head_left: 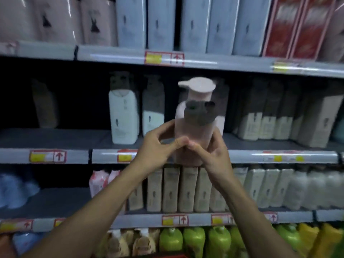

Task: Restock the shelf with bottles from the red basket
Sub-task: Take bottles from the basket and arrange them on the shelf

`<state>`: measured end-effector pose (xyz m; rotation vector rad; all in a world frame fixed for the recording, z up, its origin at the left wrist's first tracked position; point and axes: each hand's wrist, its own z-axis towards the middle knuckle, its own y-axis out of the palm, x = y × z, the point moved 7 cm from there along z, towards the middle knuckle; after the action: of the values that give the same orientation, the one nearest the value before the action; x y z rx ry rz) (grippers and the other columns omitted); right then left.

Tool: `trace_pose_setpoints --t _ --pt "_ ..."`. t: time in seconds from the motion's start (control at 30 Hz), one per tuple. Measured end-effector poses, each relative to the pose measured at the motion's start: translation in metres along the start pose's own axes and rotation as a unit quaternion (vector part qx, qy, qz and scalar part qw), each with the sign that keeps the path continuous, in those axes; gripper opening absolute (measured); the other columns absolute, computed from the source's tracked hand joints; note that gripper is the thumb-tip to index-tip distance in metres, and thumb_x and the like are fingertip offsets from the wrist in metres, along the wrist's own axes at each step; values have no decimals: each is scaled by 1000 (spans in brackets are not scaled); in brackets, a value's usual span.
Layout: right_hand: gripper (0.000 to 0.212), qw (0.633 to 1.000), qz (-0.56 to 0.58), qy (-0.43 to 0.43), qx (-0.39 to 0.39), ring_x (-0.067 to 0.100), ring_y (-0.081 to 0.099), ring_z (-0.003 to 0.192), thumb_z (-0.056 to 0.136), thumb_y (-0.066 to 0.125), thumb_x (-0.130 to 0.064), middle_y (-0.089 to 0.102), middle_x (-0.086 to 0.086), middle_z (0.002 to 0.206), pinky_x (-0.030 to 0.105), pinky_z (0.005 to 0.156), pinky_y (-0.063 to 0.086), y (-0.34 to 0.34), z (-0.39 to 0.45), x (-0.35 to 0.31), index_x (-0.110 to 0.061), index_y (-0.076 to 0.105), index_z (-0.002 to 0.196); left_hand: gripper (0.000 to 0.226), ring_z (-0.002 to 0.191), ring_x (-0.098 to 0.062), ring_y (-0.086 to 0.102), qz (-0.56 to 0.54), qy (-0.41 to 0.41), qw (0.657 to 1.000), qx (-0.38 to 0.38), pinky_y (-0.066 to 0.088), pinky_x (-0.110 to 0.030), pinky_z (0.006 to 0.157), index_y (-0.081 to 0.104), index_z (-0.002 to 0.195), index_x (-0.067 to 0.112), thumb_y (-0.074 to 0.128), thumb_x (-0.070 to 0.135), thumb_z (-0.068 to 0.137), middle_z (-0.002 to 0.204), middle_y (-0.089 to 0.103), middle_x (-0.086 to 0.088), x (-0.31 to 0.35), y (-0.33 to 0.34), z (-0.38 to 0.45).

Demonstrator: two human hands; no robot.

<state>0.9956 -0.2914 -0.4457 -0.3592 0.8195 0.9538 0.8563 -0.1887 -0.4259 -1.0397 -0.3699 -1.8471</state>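
Pink pump bottle (193, 135) held upright in front of the middle shelf (55, 140), raised between both hands, its white pump head (197, 85) pointing left and a blurred grey patch over its shoulder. Left hand (156, 148) curled round the bottle's left side, fingers behind, thumb across the front; right hand (214, 153) wrapped round the right side and lower body, thumb tip meeting the left thumb at the front. Both grips closed on the bottle, base level with the shelf's front rail. Just left on the same shelf, a white bottle with a dark cap (123, 110) and a second like it (153, 107); to the right, a row of beige boxes (260, 125). Blue-grey boxes (160, 23) on the shelf above, beige packs (188, 189) below, green bottles (195, 241) lowest. A sliver of red basket (167, 256) at the bottom edge. Whole view motion-blurred and dim.
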Motion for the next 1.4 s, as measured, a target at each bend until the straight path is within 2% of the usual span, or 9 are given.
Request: trace_pose_setpoints --t 0.13,0.5,0.6,0.67,0.87,1.0,1.17,1.3,1.4 --pt "57 998 -49 -23 -29 21 65 123 90 78 -14 68 0 131 58 102 53 -11 42 1 -26 53 140 54 111 -5 69 5 -5 1000 22 54 -35 103 67 130 12 85 20 79 120 75 4 -12 14 41" --pt "75 997 -59 40 3 17 60 128 93 74 -16 54 4 146 41 103 56 -26 96 49 -22 32 154 43 114 -13 65 71 -49 996 25 56 -32 94 53 143 33 58 39 100 127 67 9 -34 55 89" --pt "60 995 -77 56 25 9 63 115 92 75 -15 59 8 138 26 90 59 -30 107 55 -18 41 142 43 112 -18 66 124 -55 990 41 56 -43 95 49 144 38 51 39 101 129 68 5 -39 62 97" --pt "56 990 -118 70 41 16 63 117 92 76 -21 59 9 137 34 96 58 -34 114 60 -17 49 141 49 111 -17 67 131 -69 989 29 57 -43 95 44 148 39 52 37 99 132 67 5 -46 65 97" --pt "52 977 -201 68 35 16 61 116 91 75 -36 61 0 133 41 100 54 -40 115 59 -25 56 138 65 109 -7 65 111 -66 992 11 55 -17 80 34 154 39 59 19 97 133 64 11 -56 69 79" --pt "38 906 -388 -84 150 11 55 115 95 70 -29 55 -6 127 30 96 49 -49 78 36 -23 62 132 65 117 -1 59 112 -40 993 24 51 -6 76 38 148 42 59 14 94 134 58 18 -56 66 63" --pt "36 872 -473 -118 34 25 59 129 95 67 -5 60 8 144 27 109 41 -16 43 50 -5 68 130 58 125 0 52 117 -30 991 50 49 -22 102 41 147 35 58 20 94 140 51 17 -55 60 49" --pt "36 874 -479 -79 9 27 59 133 96 61 -1 45 5 159 34 105 51 -15 38 57 -3 67 132 51 107 17 46 155 -41 986 39 30 3 83 45 145 36 57 29 96 125 45 32 -63 58 43" --pt "37 864 -501 -59 -6 28 52 140 97 59 -2 36 6 164 39 103 53 -10 36 63 -3 65 133 48 109 16 49 164 -55 985 5 37 -3 90 50 143 38 55 34 95 133 52 28 -69 62 45"
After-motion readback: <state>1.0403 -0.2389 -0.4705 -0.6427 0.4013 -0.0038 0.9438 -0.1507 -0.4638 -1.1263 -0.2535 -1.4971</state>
